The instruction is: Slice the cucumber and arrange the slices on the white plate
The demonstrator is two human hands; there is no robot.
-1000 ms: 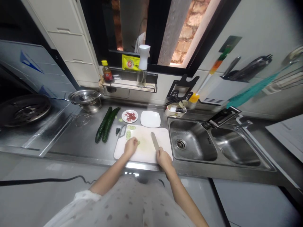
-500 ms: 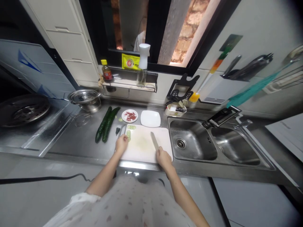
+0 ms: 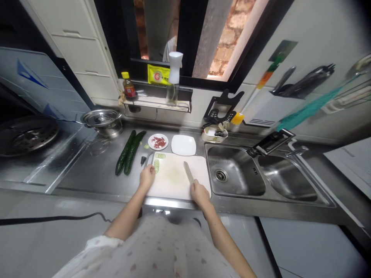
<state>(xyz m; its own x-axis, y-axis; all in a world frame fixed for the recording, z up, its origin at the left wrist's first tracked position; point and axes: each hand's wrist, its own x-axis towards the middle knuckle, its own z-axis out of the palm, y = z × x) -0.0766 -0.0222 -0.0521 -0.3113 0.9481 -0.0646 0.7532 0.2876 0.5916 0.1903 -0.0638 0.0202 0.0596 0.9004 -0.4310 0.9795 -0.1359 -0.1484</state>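
My right hand (image 3: 199, 192) is closed round the handle of a kitchen knife (image 3: 189, 172), its blade slanting up and left over the white cutting board (image 3: 185, 189). By the board's left edge is my left hand (image 3: 147, 177), fingers bent together beside a short column of cucumber slices (image 3: 157, 164); what its fingertips hold, if anything, is too small to make out. More slices lie in a short row above. Two whole cucumbers (image 3: 131, 152) rest on the counter farther left. A small dark green cucumber end (image 3: 143, 160) lies next to the board.
Behind the board stand a plate of chopped red pieces (image 3: 158, 147) and a white square plate (image 3: 183, 145). A double sink (image 3: 236, 187) lies to the right. A lidded steel pot (image 3: 108, 129) and a wire stand (image 3: 98, 146) are at the left.
My left hand has drawn slightly left from the slices, leaving the lowest one more exposed. My right hand and the knife stay almost in place. The view has shifted a little.
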